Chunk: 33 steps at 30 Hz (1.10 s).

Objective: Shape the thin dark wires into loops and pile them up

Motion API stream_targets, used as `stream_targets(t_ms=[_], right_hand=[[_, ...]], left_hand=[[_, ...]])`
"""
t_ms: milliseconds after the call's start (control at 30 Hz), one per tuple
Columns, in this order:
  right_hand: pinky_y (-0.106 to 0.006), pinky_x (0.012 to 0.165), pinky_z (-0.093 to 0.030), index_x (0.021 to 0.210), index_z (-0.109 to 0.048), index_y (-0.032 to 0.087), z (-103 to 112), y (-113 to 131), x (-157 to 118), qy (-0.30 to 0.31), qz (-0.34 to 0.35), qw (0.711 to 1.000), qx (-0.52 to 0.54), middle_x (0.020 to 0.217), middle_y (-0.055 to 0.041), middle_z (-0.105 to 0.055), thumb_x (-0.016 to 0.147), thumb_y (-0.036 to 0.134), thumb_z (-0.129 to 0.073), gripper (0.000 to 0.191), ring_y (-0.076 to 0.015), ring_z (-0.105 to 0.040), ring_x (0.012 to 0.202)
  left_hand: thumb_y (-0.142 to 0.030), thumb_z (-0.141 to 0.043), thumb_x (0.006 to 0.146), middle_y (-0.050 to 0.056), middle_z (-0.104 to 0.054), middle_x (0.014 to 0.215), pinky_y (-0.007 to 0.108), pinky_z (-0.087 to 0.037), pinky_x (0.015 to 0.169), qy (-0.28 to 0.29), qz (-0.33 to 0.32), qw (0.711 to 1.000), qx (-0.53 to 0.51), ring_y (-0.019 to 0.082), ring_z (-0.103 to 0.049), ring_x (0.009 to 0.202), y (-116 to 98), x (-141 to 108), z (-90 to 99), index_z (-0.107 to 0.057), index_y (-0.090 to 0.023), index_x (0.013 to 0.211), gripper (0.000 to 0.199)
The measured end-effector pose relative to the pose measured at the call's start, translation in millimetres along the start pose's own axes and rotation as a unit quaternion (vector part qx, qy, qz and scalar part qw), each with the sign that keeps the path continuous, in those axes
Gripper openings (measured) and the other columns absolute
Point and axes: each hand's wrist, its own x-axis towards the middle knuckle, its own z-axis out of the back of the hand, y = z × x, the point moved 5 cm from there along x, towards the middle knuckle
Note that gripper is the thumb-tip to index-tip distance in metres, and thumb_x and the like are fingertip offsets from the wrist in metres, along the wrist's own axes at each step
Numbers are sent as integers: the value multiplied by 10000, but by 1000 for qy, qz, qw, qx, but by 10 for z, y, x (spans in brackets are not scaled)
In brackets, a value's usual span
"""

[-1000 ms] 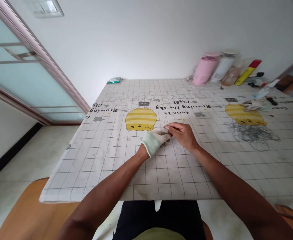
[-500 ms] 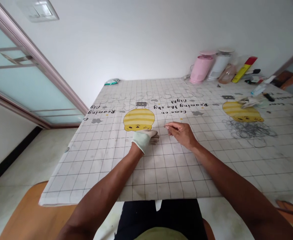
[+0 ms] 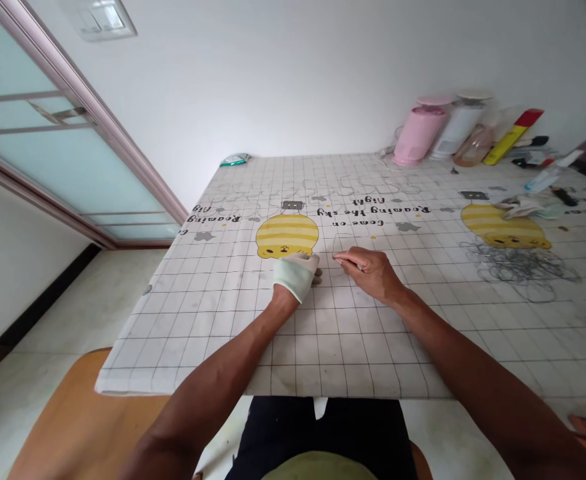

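Note:
My left hand (image 3: 297, 272), in a pale glove, rests over the lower edge of a yellow striped balloon print (image 3: 287, 235). Its fingers are bent and pressed together, and whatever they hold is hidden. Just to its right, my right hand (image 3: 367, 270) is bare and pinches at the fingertips; what sits in the pinch is too small to name. A gap separates the two hands. A tangle of thin grey wire (image 3: 517, 263) lies on the checked tablecloth (image 3: 323, 347) at the right. Faint curled wire pieces (image 3: 323, 190) are laid out behind the hands.
At the back right stand a pink cylinder (image 3: 420, 133), a white cylinder (image 3: 457, 130), a clear bottle (image 3: 471, 147) and a yellow-red box (image 3: 513, 138). A crumpled glove (image 3: 533, 203) lies near the wire tangle. A green packet (image 3: 235, 160) is at the back left corner.
The view has shifted, so the table items appear further right. My left hand's fingers have curled in more. My right hand keeps its pinch, turned slightly.

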Motion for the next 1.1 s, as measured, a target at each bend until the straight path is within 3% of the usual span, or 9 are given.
stream_targets(t_ms=[133, 267, 400, 533, 700, 967, 1100], right_hand=[[-305, 662, -533, 1035, -787, 224, -2, -56, -3, -1, -11, 1000, 10, 848, -36, -747, 1020, 276, -580, 214, -167, -683, 727], [-310, 650, -545, 1035, -790, 239, 59, -144, 13, 6, -49, 998, 34, 855, -27, -759, 1015, 331, -607, 206, -174, -694, 728], [-331, 661, -550, 1017, -792, 257, 121, -150, 27, 22, -70, 996, 58, 849, -24, -753, 1011, 381, -623, 210, -183, -689, 733], [-340, 653, -522, 1004, -792, 262, 140, -90, 43, 27, -65, 995, 64, 892, -36, -748, 1005, 404, -638, 210, -190, -672, 761], [-330, 625, -493, 1001, -793, 267, 125, -73, 54, 33, -54, 996, 63, 901, -42, -730, 1005, 411, -642, 209, -192, -658, 783], [-293, 620, -494, 1024, -782, 262, 34, -217, 9, 94, -73, 992, 49, 973, -43, -716, 1025, 350, -599, 203, -179, -661, 829], [-327, 713, -524, 1007, -777, 256, -4, -326, -9, 94, -37, 995, -3, 957, -46, -711, 1027, 296, -580, 201, -189, -665, 850]], left_hand=[[-252, -628, 840, -28, -528, 556, 211, -371, 424, 44, 11, 996, -72, 87, -485, 423, 13, -8, -20, -471, -219, 666, 236], [-423, -639, 898, 76, -736, 824, 248, -546, 541, 19, -25, 999, 27, 147, -678, 604, -55, -37, 4, -627, -182, 756, 280], [-489, -548, 968, 115, -783, 990, 269, -605, 652, -13, -76, 997, 25, 179, -748, 742, -193, -62, 99, -711, -157, 936, 371], [-477, -530, 986, 135, -782, 938, 278, -600, 633, -36, -82, 996, -10, 180, -735, 696, -225, -17, 211, -715, -124, 1000, 398], [-480, -542, 972, 133, -774, 887, 273, -578, 600, -18, -67, 997, -19, 171, -712, 647, -147, 76, 222, -714, -123, 966, 397], [-462, -523, 934, 89, -771, 865, 254, -547, 589, -16, -70, 996, 60, 164, -691, 659, -52, 128, 167, -731, -155, 909, 372], [-509, -520, 926, 79, -780, 892, 259, -537, 606, -18, -92, 989, 112, 173, -702, 692, -45, 130, 151, -731, -176, 871, 398]])
